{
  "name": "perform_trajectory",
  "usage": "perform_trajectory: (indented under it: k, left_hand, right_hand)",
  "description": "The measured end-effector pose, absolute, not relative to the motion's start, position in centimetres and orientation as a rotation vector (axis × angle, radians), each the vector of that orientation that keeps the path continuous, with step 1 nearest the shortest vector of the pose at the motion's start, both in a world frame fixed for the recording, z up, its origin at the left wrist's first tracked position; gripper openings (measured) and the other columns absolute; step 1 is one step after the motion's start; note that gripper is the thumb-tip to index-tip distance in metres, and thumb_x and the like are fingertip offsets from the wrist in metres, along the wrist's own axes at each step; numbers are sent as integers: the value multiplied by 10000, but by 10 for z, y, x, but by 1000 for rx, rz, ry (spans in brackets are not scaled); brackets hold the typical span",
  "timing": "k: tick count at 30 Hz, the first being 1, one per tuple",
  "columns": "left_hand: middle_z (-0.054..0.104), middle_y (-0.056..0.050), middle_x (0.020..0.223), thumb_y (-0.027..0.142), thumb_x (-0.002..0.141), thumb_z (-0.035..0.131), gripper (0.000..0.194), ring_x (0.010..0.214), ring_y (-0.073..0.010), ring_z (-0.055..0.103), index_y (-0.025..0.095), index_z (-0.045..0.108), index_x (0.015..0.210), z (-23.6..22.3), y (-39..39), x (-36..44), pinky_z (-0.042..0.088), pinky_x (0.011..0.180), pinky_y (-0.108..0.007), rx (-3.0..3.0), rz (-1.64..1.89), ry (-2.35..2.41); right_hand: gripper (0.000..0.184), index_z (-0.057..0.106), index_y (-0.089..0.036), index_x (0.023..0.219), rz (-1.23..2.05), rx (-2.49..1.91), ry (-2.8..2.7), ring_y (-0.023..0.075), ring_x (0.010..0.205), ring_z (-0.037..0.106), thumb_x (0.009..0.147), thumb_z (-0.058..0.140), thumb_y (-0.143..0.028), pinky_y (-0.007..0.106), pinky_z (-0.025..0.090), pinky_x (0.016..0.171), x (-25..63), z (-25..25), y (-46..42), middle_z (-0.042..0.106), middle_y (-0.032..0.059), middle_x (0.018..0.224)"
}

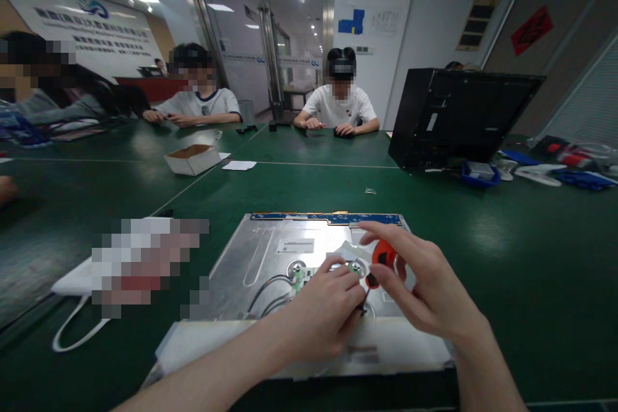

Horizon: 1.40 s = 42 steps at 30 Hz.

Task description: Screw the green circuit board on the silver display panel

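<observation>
A flat metal-backed display panel [232, 257] lies on the table before me, with a blue circuit board strip [299, 216] along its far edge. My right hand [425, 277] holds a screwdriver [383, 253] by its red-orange and black handle, index finger and thumb spread around it. The shaft slants down toward the panel. My left hand [328, 309] rests on the panel with curled fingers by the shaft; what they pinch is hidden. Partly under it sits a small green circuit board [300, 278], with dark cables [263, 290] running from it.
A white strap-handled item [77, 277], partly blurred out, lies to the left. Beyond are an open box [193, 159] and white paper [239, 165]. A large black monitor [458, 119] and a blue tray [480, 175] stand back right. Several people sit around the green table [521, 257].
</observation>
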<state>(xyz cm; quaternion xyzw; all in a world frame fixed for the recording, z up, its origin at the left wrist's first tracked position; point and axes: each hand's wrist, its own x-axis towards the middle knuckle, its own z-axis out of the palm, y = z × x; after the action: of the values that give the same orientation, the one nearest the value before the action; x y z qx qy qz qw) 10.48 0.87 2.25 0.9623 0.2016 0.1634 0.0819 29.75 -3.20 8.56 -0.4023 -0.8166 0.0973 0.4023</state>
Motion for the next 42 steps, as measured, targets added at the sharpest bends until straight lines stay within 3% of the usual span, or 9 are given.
perform_trajectory:
  k: [4, 9, 13, 20, 22, 28, 34, 38, 42]
  left_hand:
    - [682, -52, 898, 181, 859, 557, 59, 873, -233, 638, 178, 615, 869, 21, 10, 106, 374, 1032, -461, 2908, 473, 604]
    - [701, -64, 932, 185, 875, 552, 67, 899, -240, 648, 177, 617, 885, 23, 9, 105, 382, 1021, -449, 2896, 480, 596]
    - [713, -60, 949, 163, 870, 551, 66, 918, -239, 657, 182, 615, 865, 23, 8, 105, 373, 1033, -450, 2871, 491, 600]
    - [712, -66, 931, 172, 860, 544, 89, 907, -248, 647, 190, 621, 902, 19, 10, 105, 387, 1010, -454, 2888, 508, 594]
    - [708, -64, 934, 178, 856, 552, 85, 903, -245, 645, 191, 620, 906, 19, 11, 105, 387, 1012, -452, 2888, 498, 584]
    - [709, -68, 979, 186, 867, 559, 89, 937, -241, 650, 178, 629, 921, 23, 9, 105, 382, 1025, -439, 2892, 486, 602]
    - [719, -56, 930, 177, 870, 547, 73, 901, -240, 649, 187, 620, 864, 22, 9, 105, 379, 1022, -449, 2869, 507, 608]
    - [714, -64, 950, 187, 878, 530, 127, 905, -251, 644, 186, 638, 945, 20, 10, 104, 381, 1017, -464, 2863, 524, 575]
    - [704, -74, 957, 181, 874, 520, 123, 918, -250, 637, 187, 625, 937, 21, 10, 104, 387, 1009, -459, 2874, 505, 581]
  right_hand:
    - [408, 477, -247, 1397, 279, -989, -2025, 135, 739, 620, 998, 427, -177, 271, 491, 682, 297, 87, -33, 695, 36, 1090]
    - [253, 562, -207, 1208, 160, -1002, -2020, 100, 604, 522, 958, 551, -167, 229, 435, 576, 297, 85, -31, 649, -2, 888]
    - [162, 598, -214, 1086, 101, -986, -2026, 95, 572, 472, 941, 658, -253, 231, 406, 544, 297, 83, -29, 597, -25, 812]
    - [432, 527, -237, 1364, 222, -990, -2065, 134, 758, 575, 937, 595, -232, 249, 469, 625, 297, 85, -32, 664, 36, 1099]
    - [469, 502, -241, 1388, 237, -972, -2047, 134, 756, 577, 925, 556, -181, 247, 473, 626, 296, 85, -33, 673, 25, 1068]
    - [359, 544, -217, 1276, 165, -1000, -2012, 105, 634, 540, 923, 581, -163, 230, 448, 582, 297, 81, -29, 666, -8, 903]
    - [237, 581, -235, 1175, 96, -987, -2071, 120, 678, 577, 953, 643, -291, 246, 430, 589, 296, 82, -27, 662, -2, 895]
    - [354, 558, -239, 1287, 174, -994, -2067, 140, 768, 597, 936, 595, -219, 257, 465, 640, 297, 85, -30, 680, 27, 1034]
    - [426, 535, -231, 1323, 195, -999, -2029, 125, 707, 569, 909, 546, -134, 248, 472, 631, 297, 84, -31, 691, 18, 1030]
